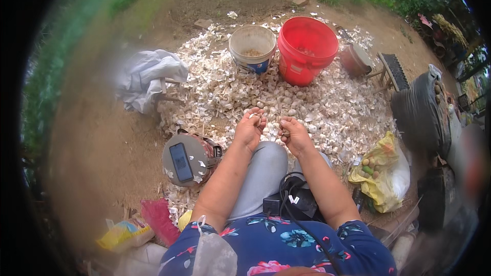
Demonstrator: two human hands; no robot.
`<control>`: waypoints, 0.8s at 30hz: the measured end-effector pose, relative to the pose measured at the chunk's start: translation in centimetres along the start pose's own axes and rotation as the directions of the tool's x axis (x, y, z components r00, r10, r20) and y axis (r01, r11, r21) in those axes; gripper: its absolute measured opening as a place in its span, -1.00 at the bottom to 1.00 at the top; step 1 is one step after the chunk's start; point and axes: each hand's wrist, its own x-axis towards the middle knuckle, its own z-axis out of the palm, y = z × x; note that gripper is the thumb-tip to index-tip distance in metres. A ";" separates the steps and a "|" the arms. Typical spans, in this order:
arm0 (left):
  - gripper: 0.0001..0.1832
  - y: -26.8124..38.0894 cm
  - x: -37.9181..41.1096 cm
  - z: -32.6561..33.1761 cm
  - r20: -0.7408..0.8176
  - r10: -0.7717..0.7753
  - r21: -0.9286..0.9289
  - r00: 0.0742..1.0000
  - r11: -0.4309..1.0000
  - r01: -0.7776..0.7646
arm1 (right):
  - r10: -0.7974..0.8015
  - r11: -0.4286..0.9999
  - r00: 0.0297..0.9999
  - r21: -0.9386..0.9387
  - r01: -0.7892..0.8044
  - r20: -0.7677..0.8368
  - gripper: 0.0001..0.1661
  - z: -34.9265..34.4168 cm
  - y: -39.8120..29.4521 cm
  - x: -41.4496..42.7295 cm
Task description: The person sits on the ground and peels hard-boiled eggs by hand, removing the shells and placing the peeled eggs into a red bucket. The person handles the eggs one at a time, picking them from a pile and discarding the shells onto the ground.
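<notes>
Above my knees, my left hand (248,131) pinches a pale piece of garlic (254,115) between thumb and fingers. My right hand (296,135), a short gap away, is curled around a small brownish piece of garlic (286,133), mostly covered by the fingers. Just beyond both hands lie whole garlic bulbs (297,105) on a wide spread of dry garlic skins (215,92). Behind them stand a white bucket (252,38) with some pale cloves at its bottom and a larger red bucket (305,61) with a few pieces inside.
A phone (181,162) lies on a round grey-topped stool (168,161) at left. White cloth (153,73) drapes a low stool farther off. To the right are a yellow plastic bag (368,188) of round produce, a small stool (395,71) and a dark sack (420,109). A cabled black device (293,199) rests on my lap.
</notes>
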 end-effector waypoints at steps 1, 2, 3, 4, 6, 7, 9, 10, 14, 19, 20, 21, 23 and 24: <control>-0.65 0.5 0.7 0.3 -0.031 -0.009 -0.034 0.999 0.999 0.008 | -0.003 1.000 1.000 -0.005 0.003 -0.028 -0.84 -0.1 -0.1 0.0; -0.61 1.2 1.7 0.7 -0.023 0.008 -0.041 1.000 0.999 -0.009 | -0.009 1.000 0.999 -0.012 0.008 -0.032 -0.85 -0.1 -0.1 0.1; -0.59 1.9 3.2 0.8 -0.016 0.027 -0.063 1.000 0.998 -0.028 | -0.011 1.000 0.999 -0.024 0.010 -0.032 -0.85 -0.1 0.0 0.2; -0.58 2.6 4.6 1.3 -0.007 0.060 -0.079 0.998 0.995 -0.061 | -0.014 0.999 0.999 -0.036 0.012 -0.034 -0.85 -0.1 0.1 0.2; -0.58 4.4 7.5 3.0 -0.005 0.105 -0.078 0.994 0.991 -0.105 | -0.023 0.998 0.999 -0.058 0.021 -0.033 -0.86 -0.4 0.2 0.3; -0.59 5.5 9.0 4.1 -0.017 0.122 -0.059 0.992 0.991 -0.123 | -0.025 0.997 0.999 -0.067 0.023 -0.029 -0.87 -0.5 0.3 0.4; -0.62 7.7 12.6 6.0 0.010 0.175 -0.079 0.985 0.982 -0.173 | -0.031 0.996 0.999 -0.088 0.029 -0.021 -0.87 -0.8 0.5 0.8; -0.66 8.8 14.5 7.1 0.000 0.228 -0.063 0.974 0.972 -0.228 | -0.022 0.997 0.999 -0.075 0.020 -0.030 -0.88 -0.6 0.3 0.7; -0.74 14.8 23.7 10.8 0.049 0.502 0.327 0.864 0.809 -0.488 | -0.025 0.998 1.000 -0.063 0.025 0.002 -0.89 -0.2 0.8 1.1; -0.84 17.6 26.9 15.0 0.086 0.621 0.746 0.779 0.478 -0.464 | -0.024 0.999 0.999 -0.023 0.023 -0.031 -0.90 -0.5 -0.1 1.5; -0.82 17.4 26.5 15.2 0.050 0.539 0.637 0.841 0.631 -0.443 | -0.030 0.999 0.999 -0.030 0.030 -0.021 -0.90 -0.6 -0.6 1.8; -0.80 16.8 25.4 15.1 0.024 0.438 0.517 0.899 0.764 -0.386 | -0.028 0.999 0.999 -0.027 0.027 -0.019 -0.90 -0.7 -0.6 1.6; -0.72 14.9 23.0 13.5 0.063 0.235 0.461 0.970 0.855 -0.238 | -0.014 1.000 1.000 -0.011 0.014 -0.011 -0.89 -0.8 -1.0 1.7; -0.71 14.1 21.2 12.6 0.082 0.140 0.412 0.987 0.897 -0.161 | -0.013 1.000 1.000 -0.001 0.013 -0.009 -0.89 -0.9 -1.1 1.7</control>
